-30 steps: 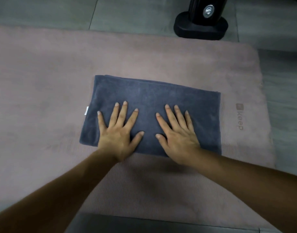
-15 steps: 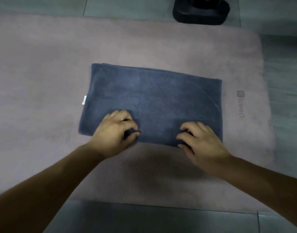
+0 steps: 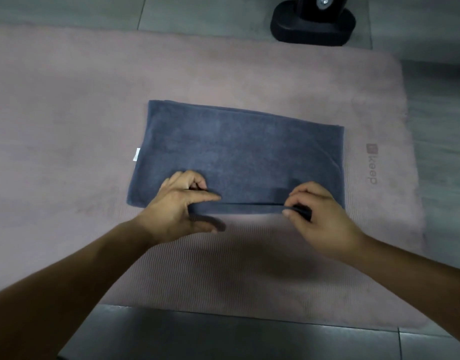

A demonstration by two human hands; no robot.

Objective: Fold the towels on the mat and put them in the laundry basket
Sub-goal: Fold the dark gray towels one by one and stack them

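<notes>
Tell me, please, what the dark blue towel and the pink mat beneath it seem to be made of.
The dark blue towel looks like soft terry or microfibre cloth: matte, fuzzy nap, and its lifted near edge bends limply. The pink mat is probably foam or rubber: matte, with fine ribs on its near part.

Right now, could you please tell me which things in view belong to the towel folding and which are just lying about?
Job in hand: grey-blue towel; pink mat under it; left hand and right hand, each pinching the towel's near edge. The laundry basket is not in view.
Lying about: black stand base beyond the mat; grey floor tiles.
</notes>
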